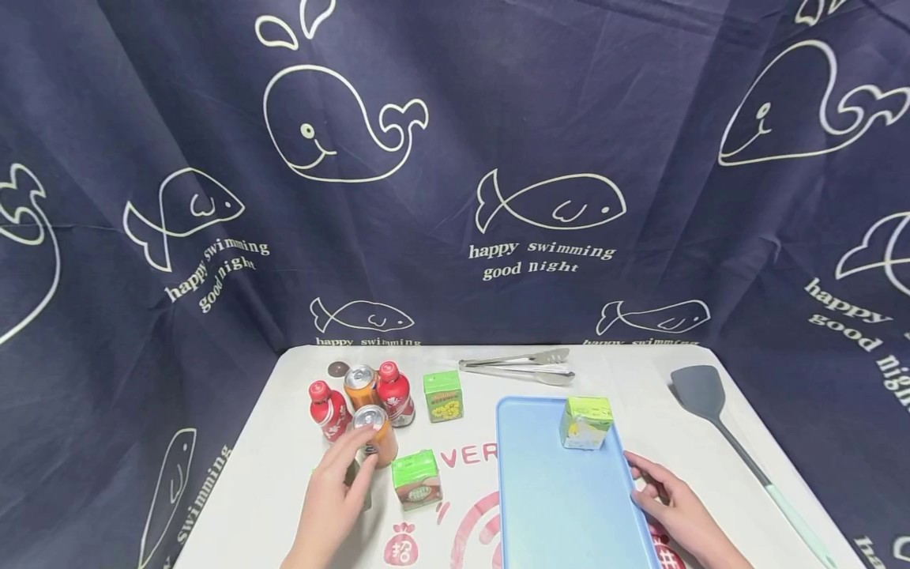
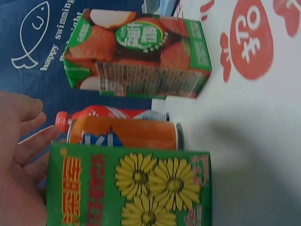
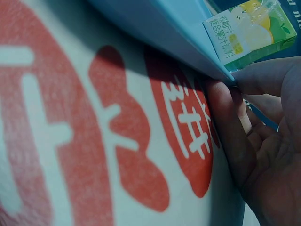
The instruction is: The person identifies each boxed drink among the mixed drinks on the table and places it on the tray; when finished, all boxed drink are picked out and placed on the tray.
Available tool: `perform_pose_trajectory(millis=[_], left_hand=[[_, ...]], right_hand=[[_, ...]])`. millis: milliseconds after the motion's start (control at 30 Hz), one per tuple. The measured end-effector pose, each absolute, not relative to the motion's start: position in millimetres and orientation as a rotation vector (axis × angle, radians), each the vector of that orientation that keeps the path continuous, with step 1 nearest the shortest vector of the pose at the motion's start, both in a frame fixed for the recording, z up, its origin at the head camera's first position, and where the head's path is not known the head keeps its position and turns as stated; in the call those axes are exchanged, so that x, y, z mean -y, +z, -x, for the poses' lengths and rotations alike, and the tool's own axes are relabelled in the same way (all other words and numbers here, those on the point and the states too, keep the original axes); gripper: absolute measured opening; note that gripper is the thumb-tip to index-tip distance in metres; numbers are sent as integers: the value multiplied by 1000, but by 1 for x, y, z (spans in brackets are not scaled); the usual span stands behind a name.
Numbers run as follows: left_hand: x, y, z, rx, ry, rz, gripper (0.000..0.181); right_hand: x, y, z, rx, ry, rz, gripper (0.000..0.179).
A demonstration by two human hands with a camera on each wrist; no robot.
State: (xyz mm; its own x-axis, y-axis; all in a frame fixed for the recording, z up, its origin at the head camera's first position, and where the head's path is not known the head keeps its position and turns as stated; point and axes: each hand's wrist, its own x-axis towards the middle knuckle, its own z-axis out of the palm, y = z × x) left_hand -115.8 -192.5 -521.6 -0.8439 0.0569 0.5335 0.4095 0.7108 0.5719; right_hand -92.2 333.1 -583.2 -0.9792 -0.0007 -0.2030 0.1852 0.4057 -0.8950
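My left hand (image 1: 329,490) reaches among the drinks, its fingertips beside the near orange can (image 1: 380,442). Partly hidden under that hand is a green drink carton, whose yellow flowers face the left wrist camera (image 2: 155,188). In that view the fingers extend loosely behind the carton, towards the can. Just right of it stands a green-topped carton with red fruit (image 1: 416,480). With thumb and fingers, my right hand (image 1: 671,502) pinches the right edge of a light blue tray (image 1: 554,506). A yellow-green juice carton (image 1: 586,423) stands upright near the tray's far right corner.
Two red bottles (image 1: 329,411) and another orange can (image 1: 361,383) cluster behind the near can, close to a dark round object (image 1: 338,369). A green flower carton (image 1: 444,397) stands further right. Metal tongs (image 1: 519,367) lie at the back, a spatula (image 1: 739,442) on the right.
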Motion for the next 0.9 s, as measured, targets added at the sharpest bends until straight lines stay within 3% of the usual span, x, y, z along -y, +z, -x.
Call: perform_pose_trajectory(millis=[467, 900], left_hand=[[222, -527, 104, 2431, -995, 234, 44], [237, -534, 92, 2472, -1027, 91, 18]], right_hand=[[-333, -583, 92, -2495, -1626, -116, 64], [-332, -584, 93, -2526, -1598, -116, 63]])
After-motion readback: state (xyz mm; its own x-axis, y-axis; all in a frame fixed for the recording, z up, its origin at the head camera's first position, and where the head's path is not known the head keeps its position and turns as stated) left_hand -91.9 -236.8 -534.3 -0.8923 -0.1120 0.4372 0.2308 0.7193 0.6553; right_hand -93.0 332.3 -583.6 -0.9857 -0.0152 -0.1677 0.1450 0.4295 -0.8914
